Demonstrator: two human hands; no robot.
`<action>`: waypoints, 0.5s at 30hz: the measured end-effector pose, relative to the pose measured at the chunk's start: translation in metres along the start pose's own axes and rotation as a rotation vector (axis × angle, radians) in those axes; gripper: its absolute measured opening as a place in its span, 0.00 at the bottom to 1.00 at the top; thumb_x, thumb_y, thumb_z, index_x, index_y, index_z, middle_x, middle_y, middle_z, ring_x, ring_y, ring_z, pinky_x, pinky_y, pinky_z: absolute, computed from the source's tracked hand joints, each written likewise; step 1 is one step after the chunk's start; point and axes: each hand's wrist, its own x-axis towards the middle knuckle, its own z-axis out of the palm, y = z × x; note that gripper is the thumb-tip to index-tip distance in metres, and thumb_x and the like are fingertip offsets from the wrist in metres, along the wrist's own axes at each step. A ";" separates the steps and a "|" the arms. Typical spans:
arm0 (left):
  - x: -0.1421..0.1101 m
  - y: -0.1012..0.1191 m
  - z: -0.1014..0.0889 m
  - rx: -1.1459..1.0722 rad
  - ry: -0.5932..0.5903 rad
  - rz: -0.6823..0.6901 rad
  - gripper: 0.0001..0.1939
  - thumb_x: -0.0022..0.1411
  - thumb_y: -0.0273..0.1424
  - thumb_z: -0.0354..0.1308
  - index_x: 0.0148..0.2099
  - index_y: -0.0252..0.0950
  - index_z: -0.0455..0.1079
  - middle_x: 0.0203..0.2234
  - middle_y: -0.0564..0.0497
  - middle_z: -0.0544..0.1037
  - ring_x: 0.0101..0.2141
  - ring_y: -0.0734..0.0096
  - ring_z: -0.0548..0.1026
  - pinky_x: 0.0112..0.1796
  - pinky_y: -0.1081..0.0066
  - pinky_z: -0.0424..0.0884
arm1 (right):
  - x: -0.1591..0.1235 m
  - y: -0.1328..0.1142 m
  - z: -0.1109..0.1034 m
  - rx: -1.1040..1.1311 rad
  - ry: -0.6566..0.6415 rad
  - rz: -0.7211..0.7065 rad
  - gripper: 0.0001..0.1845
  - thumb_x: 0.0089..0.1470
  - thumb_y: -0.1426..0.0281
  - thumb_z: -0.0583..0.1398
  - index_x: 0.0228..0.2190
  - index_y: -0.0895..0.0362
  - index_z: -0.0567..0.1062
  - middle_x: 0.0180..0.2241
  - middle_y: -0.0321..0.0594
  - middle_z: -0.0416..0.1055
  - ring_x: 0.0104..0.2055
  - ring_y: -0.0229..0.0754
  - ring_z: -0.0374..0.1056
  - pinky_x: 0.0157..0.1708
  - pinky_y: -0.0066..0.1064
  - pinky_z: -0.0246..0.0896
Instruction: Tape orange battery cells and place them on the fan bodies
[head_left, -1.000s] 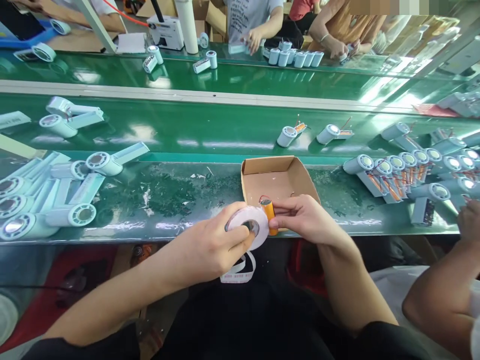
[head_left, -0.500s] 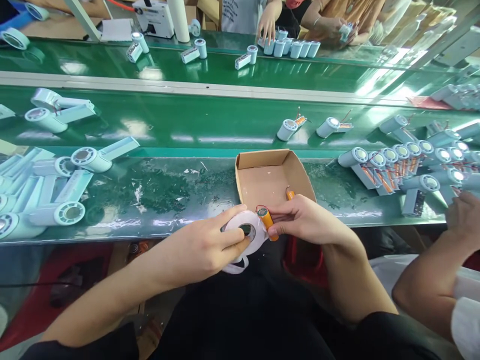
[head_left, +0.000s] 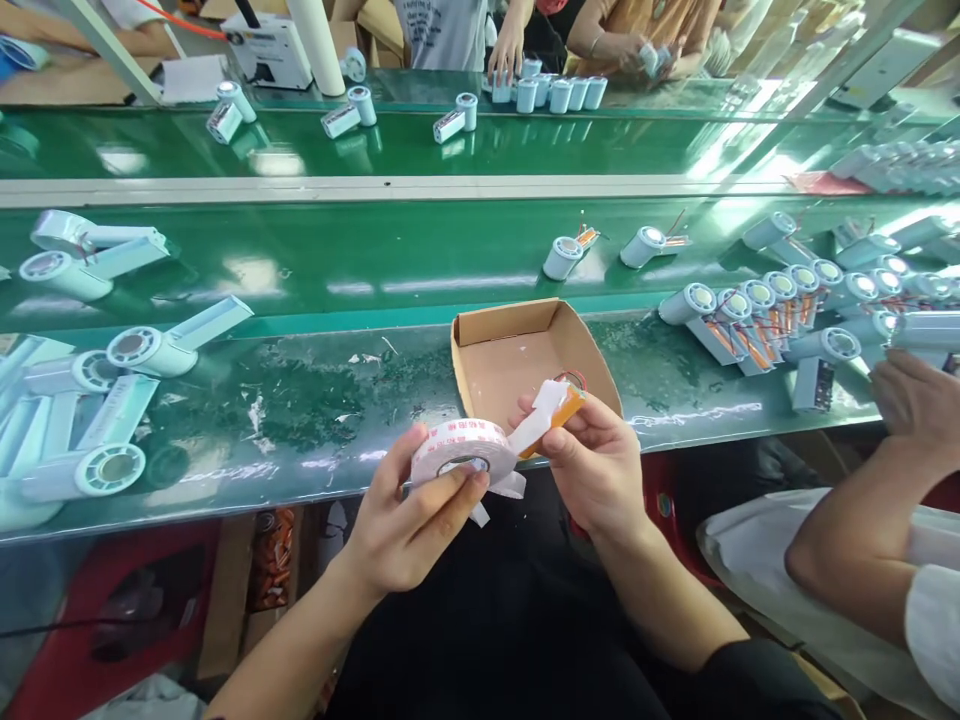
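My left hand (head_left: 420,515) grips a roll of white double-sided tape (head_left: 465,445) with red print on its outer face, fingers in the core. A strip of tape runs from the roll to an orange cylindrical battery (head_left: 568,405) with red wires. My right hand (head_left: 596,460) is closed round that battery, and white tape lies along its side. A loose tail of tape hangs below the roll. Just beyond both hands sits a shallow cardboard box (head_left: 495,375) on the bench edge.
Pale blue fan housings with handles (head_left: 82,470) are heaped at left. More housings with orange batteries (head_left: 757,310) stand in rows at right, by a co-worker's hand (head_left: 915,405). A green conveyor belt (head_left: 337,250) runs across beyond the bench. People work on its far side.
My right hand has turned the battery, and tape now lies along it. The roll has tilted to show its printed face. The battery earlier visible in the box is no longer seen there.
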 end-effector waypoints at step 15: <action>-0.076 -0.107 -0.049 0.057 -0.357 -0.566 0.12 0.70 0.33 0.63 0.54 0.38 0.79 0.51 0.42 0.84 0.66 0.45 0.70 0.60 0.41 0.76 | 0.048 -0.053 -0.124 -0.253 0.116 -0.280 0.15 0.65 0.60 0.62 0.51 0.28 0.79 0.62 0.36 0.76 0.68 0.53 0.68 0.65 0.59 0.61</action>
